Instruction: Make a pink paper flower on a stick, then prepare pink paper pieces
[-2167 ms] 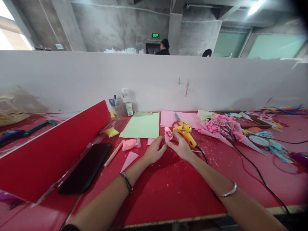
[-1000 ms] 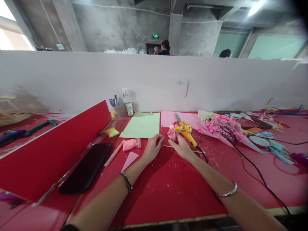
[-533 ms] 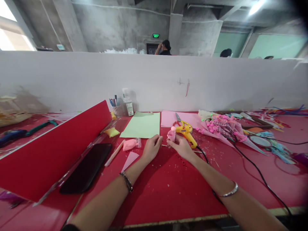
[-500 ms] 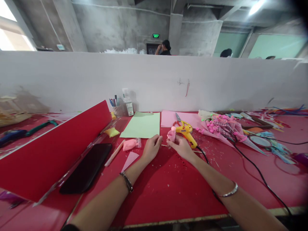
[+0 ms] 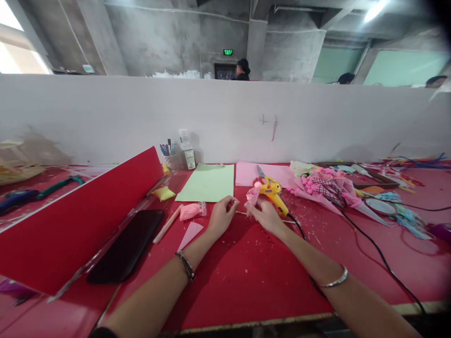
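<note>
So my right hand [image 5: 267, 217] has a small pink paper roll [image 5: 251, 195] clamped between thumb and fingers, just above the middle of the table [image 5: 225, 291]. I've got it low down, I guess because that leaves the open rim and the pale pink ball [image 5: 258, 185] at the top free of my fingers, so nothing gets squashed. My left hand [image 5: 222, 218] is just beside it, not touching the roll. Its fingertips are curled in close to each other, but honestly can't tell if there's a tiny bit of something pinched there.

The yellow glue gun [image 5: 276, 199] lies right behind my right hand, cord trailing off to that side, which probably keeps it handy and the cord out of my lap. The scissors [image 5: 260, 174] are just past it, on the pink paper [image 5: 244, 174]. The bag of pink clay [image 5: 190, 211] and a paper triangle [image 5: 190, 234] sit over by my left, likely for an easy reach.
</note>
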`<state>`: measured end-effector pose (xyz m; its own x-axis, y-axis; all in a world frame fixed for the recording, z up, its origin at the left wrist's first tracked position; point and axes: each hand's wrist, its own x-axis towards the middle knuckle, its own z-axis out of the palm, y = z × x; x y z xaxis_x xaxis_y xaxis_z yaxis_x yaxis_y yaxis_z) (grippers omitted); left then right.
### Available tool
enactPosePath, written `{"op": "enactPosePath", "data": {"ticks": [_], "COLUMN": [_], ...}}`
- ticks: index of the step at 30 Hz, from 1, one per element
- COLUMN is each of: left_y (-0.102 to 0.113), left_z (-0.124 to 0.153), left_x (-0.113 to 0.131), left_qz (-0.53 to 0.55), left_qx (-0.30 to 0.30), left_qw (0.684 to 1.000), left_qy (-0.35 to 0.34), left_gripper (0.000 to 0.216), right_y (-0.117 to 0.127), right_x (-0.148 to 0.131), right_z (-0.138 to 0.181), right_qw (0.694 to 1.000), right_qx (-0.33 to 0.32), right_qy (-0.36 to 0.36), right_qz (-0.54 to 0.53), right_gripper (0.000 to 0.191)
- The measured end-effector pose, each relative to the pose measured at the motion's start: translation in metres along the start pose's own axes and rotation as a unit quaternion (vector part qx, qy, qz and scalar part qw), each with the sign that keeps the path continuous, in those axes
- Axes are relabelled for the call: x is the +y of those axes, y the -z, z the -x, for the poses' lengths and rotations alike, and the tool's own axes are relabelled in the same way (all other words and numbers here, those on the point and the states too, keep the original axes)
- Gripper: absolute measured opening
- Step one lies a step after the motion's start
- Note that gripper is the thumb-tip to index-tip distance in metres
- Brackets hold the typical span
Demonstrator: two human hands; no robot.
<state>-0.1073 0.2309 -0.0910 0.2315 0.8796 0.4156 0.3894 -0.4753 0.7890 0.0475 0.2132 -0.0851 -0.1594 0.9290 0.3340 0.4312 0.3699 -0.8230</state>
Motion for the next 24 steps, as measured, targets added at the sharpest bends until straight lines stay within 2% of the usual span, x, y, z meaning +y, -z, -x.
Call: {"op": "enactPosePath", "data": {"ticks": [4, 11, 17, 24], "left_y": [0.0006, 0.0005, -0.0005, -0.0007], "left_z": [0.0005, 0.0016, 0.0004, 0.0], "left_x": [0.0004, -0.0002, -0.0014, -0.0005], "left_qz": [-0.004, -0.019, -0.021, -0.024], "left_qx": [-0.009, 0.002, 0.001, -0.002], "left_qw": [1.0, 1.0, 1.0, 1.0], "left_qy": [-0.006, -0.01, -0.01, -0.01], "left_gripper": [0.022, 0.035, 0.035, 0.03], "right_y": [-0.0012, -0.0017, -0.0037, -0.0049], "right_x": [0.0003, 0.0077, 0.0086, 0.008], "right_z": [0.0007, -0.0024, -0.0022, -0.0017], "right_qw": [0.999, 0.997, 0.997, 0.991], "right_qx": [-0.022, 0.043, -0.016, -0.026], "right_qy": [-0.009, 0.037, -0.014, -0.054], "right_qz": [-0.029, 0.043, -0.076, -0.121], "right_gripper": [0.03, 0.019, 0.024, 0.033]}}
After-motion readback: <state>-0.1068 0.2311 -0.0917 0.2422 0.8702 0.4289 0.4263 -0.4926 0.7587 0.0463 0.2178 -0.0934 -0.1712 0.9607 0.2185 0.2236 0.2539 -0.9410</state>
